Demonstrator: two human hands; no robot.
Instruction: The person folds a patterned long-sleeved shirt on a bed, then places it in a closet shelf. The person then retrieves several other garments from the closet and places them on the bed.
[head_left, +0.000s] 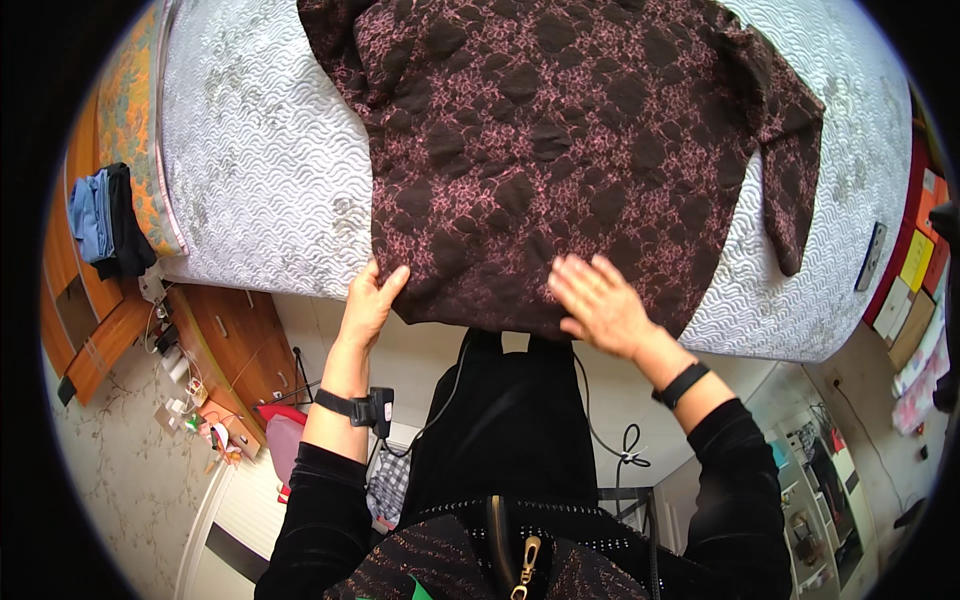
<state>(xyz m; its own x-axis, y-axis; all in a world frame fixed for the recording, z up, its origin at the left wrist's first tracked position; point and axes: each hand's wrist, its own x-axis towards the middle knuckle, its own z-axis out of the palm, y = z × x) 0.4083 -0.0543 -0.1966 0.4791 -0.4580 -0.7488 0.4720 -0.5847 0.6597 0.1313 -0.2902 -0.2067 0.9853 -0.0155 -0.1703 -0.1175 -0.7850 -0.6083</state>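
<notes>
A dark long-sleeved top with a pink lace-like pattern (555, 142) lies spread on a bed with a pale quilted cover (262, 150). Its hem hangs slightly over the near edge of the bed. My left hand (371, 296) is at the hem's left corner, thumb on top of the fabric and the other fingers partly hidden along its edge. Flat on the lower right part of the top rests my right hand (600, 304), fingers extended and a little blurred, holding nothing. The right sleeve is bent down beside the body of the top; the left sleeve is partly cut off by the picture's rim.
Folded blue and black clothes (94, 214) sit at the far left, near an orange patterned cloth (133, 97). A dark remote control (870, 256) lies at the bed's right side. Below left stands a wooden drawer cabinet (232, 337). Cables hang in front of my body.
</notes>
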